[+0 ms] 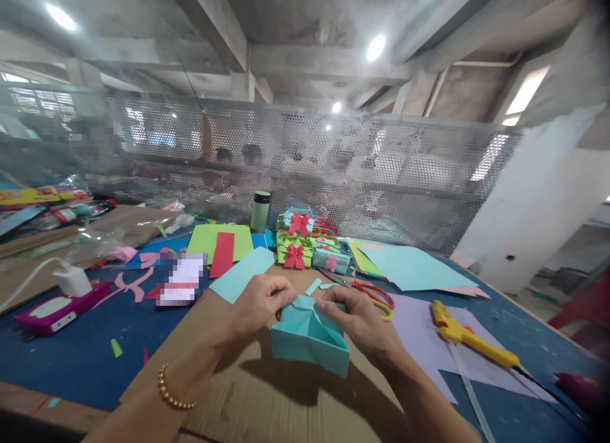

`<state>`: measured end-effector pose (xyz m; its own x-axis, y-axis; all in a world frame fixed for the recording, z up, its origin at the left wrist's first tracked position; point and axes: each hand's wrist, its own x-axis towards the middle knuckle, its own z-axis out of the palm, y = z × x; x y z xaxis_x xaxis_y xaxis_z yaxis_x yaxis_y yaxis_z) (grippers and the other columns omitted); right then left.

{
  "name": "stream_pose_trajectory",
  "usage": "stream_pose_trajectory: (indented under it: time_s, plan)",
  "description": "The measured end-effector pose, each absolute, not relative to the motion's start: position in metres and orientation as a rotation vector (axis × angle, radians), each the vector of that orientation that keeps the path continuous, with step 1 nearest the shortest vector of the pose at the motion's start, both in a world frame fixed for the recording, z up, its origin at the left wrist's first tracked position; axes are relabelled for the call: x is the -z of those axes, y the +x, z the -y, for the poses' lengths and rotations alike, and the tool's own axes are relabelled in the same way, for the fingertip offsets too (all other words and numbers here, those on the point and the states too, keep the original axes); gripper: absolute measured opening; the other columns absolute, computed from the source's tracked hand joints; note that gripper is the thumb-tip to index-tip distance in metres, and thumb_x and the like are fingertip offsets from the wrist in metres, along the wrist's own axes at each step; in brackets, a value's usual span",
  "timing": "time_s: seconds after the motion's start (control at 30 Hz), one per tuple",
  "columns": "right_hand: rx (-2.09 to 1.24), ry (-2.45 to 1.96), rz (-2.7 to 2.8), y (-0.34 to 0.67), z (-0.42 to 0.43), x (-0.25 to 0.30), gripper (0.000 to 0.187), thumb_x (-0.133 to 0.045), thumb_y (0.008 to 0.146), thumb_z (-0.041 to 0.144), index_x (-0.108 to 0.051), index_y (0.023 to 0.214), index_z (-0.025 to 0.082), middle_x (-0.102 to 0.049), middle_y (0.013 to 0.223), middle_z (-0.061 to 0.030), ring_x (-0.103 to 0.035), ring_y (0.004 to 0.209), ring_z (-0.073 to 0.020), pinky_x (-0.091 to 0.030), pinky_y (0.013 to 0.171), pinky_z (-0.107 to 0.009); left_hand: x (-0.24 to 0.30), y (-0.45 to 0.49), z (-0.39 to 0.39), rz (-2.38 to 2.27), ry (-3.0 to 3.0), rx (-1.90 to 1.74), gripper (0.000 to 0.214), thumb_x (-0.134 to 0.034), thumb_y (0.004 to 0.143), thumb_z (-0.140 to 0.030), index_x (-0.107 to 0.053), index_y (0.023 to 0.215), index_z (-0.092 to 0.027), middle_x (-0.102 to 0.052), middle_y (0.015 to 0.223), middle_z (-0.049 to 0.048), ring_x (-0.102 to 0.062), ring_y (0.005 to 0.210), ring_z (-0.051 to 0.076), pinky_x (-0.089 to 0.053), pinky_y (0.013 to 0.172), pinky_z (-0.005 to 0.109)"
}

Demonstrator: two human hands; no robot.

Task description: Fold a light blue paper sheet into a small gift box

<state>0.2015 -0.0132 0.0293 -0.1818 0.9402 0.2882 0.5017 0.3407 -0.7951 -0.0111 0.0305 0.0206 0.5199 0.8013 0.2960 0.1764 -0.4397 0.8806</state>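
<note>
Between my two hands is a light-blue folded paper box (309, 346), open at the top and held just above the brown cardboard sheet (248, 398). My left hand (264, 300) pinches the box's far left edge between thumb and fingers. On the far right side, my right hand (355, 313) grips the wall with its thumb over the rim. Some of the fingertips are hidden behind the paper. Just beyond the box lie small light-blue paper strips (313, 286) and scissors (374, 292) with red and yellow handles.
Finished paper boxes with bows (295, 252) are stacked at the back beside a green bottle (260, 211). A yellow glue gun (471, 341) lies right on purple paper (414, 322). Left are a purple power strip (61, 308) and paper scraps. A perforated metal screen (295, 157) stands behind.
</note>
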Motion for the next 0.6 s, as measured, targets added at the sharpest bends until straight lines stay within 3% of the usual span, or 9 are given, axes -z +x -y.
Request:
stream_pose_trajectory:
  time_s: [0.2, 0.33, 0.6]
  plan:
    - [-0.747, -1.234, 1.797, 0.202, 0.012, -0.027, 0.034, -0.061, 0.083, 0.046, -0.058, 0.065, 0.017, -0.049, 0.062, 0.0020, -0.043, 0.059, -0.0113, -0.032, 0.054, -0.024, -0.020, -0.011, -0.034, -0.793, 1.999, -0.953, 0.034, -0.054, 0.088, -0.040, -0.057, 0.066, -0.015, -0.052, 0.062, -0.0012, -0.046, 0.061, 0.011, -0.033, 0.056, 0.023]
    - [-0.794, -1.169, 1.803, 0.201, 0.012, -0.024, 0.036, -0.061, 0.083, 0.049, -0.056, 0.065, 0.018, -0.049, 0.063, 0.0022, -0.042, 0.059, -0.0112, -0.032, 0.054, -0.024, -0.016, -0.009, -0.034, -0.795, 1.928, -0.832, 0.033, -0.055, 0.087, -0.045, -0.062, 0.075, -0.014, -0.049, 0.061, -0.0027, -0.043, 0.054, 0.010, -0.030, 0.050, 0.022]
    - [-0.820, -1.184, 1.803, 0.201, 0.011, -0.019, 0.043, -0.061, 0.083, 0.056, -0.055, 0.063, 0.018, -0.047, 0.061, 0.0028, -0.041, 0.058, -0.0109, -0.031, 0.053, -0.024, -0.010, -0.008, -0.033, -0.796, 2.034, -0.903, 0.030, -0.055, 0.087, -0.039, -0.058, 0.070, -0.015, -0.047, 0.063, -0.0026, -0.039, 0.060, 0.011, -0.027, 0.052, 0.022]
